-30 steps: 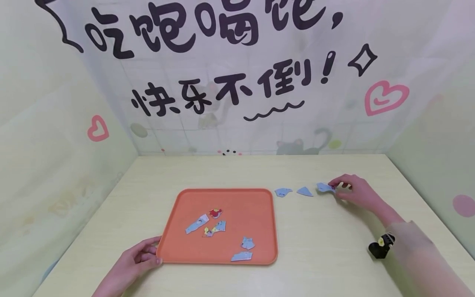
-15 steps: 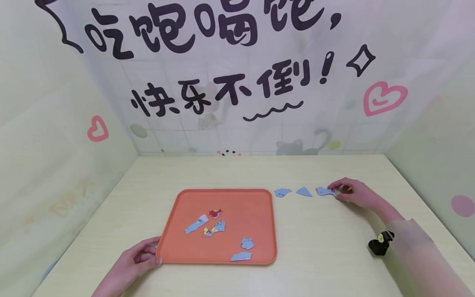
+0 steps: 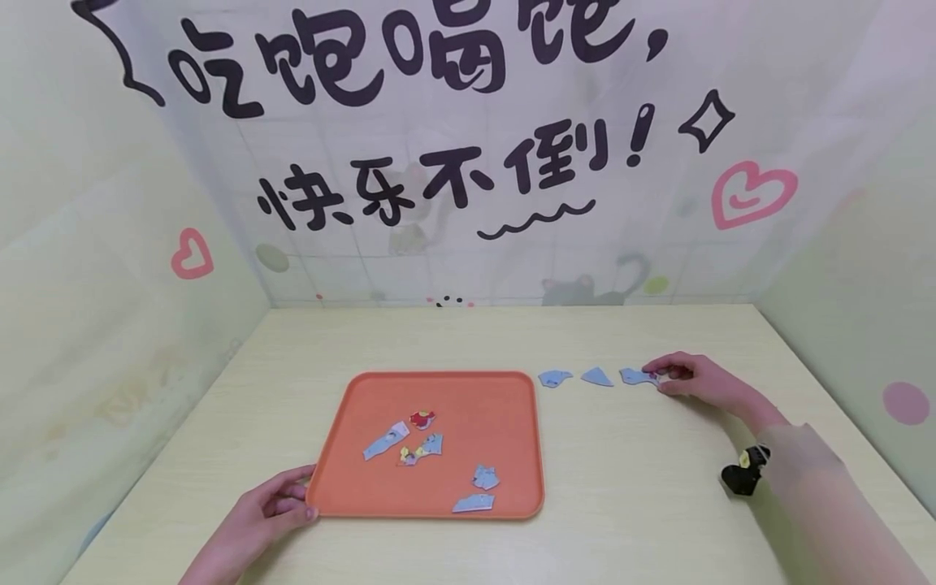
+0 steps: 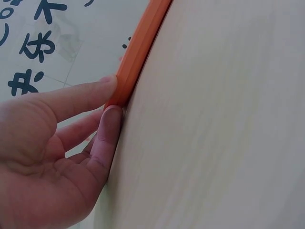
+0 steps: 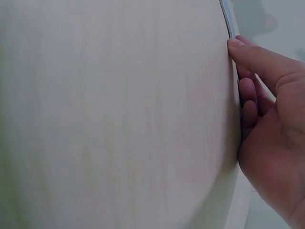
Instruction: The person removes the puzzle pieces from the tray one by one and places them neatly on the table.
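An orange tray (image 3: 504, 406) lies on the table, and my left hand (image 3: 266, 512) pinches its near left corner between thumb and fingers. In the left wrist view the thumb and fingertips of that hand (image 4: 71, 143) meet at the orange tray edge (image 4: 136, 52). To the right of the tray, my right hand (image 3: 702, 383) pinches the right end of a light blue puzzle piece (image 3: 633, 375), which lies flat at the tabletop. Its thumb and fingers (image 5: 255, 55) cover that end. A triangular blue piece (image 3: 597, 377) and another blue piece (image 3: 554, 379) lie in line to its left.
Inside the tray are a red piece (image 3: 422, 419), a long blue strip (image 3: 385, 441), a yellow-and-blue piece (image 3: 431, 444), a jagged blue piece (image 3: 485, 477) and a flat-edged one (image 3: 474, 503). A black object (image 3: 742, 475) shows beside the right sleeve (image 3: 812, 487). Printed cloth walls enclose the table.
The blue piece in my right hand has come down from a tilted pose to lie flat on the table, in line with the other two. My left hand keeps its hold on the tray.
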`<state>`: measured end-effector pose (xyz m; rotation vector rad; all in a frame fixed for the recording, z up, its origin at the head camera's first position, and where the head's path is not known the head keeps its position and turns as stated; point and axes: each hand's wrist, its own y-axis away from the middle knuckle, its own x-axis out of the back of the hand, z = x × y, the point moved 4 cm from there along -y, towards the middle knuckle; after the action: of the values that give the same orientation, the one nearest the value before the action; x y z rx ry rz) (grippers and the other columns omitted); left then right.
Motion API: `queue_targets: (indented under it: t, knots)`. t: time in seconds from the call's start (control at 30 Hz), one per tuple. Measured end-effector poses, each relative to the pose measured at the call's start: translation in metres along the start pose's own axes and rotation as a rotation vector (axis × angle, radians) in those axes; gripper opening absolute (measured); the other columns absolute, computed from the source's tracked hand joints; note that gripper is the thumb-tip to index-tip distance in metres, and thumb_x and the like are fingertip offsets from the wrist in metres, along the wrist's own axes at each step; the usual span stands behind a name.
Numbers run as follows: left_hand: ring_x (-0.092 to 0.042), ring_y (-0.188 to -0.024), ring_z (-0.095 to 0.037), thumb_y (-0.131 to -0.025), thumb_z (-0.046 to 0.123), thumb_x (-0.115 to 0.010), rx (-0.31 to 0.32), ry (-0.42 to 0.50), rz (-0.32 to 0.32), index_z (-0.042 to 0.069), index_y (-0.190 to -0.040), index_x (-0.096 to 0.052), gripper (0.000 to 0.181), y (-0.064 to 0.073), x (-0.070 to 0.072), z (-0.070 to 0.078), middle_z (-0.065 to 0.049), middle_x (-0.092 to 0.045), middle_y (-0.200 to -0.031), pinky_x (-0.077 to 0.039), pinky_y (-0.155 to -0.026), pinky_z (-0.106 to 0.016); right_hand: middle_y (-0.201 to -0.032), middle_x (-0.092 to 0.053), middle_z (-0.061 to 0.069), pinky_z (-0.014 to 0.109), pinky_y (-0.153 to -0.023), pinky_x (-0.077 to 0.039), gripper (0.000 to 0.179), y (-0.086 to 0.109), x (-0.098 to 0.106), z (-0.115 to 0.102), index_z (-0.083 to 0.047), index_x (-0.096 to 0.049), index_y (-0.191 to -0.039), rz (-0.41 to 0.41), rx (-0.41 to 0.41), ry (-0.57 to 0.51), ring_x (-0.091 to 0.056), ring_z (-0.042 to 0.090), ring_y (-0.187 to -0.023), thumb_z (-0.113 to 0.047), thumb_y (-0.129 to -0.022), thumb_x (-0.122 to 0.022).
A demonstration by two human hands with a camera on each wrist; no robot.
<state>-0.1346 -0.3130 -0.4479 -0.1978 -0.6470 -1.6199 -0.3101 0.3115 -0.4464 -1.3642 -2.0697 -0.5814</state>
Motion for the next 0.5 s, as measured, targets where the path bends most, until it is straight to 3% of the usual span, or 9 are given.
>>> queue_targets:
  t: [0.5]
  knots:
    - [-0.061,-0.088,0.000,-0.091,0.016,-0.071,-0.042,-0.005,-0.018,-0.003,-0.148,-0.038,0.069,0.0004,0.0006,-0.0011,-0.007,-0.060,-0.112,-0.051,-0.079,-0.018,-0.097,-0.057,0.005,0.021,-0.070,-0.038,0.036,-0.0017,0.0005,0.0016,-0.009,-0.067,-0.125,-0.002,0.017,-0.005,-0.044,0.009,-0.082,-0.022,-0.091,-0.071]
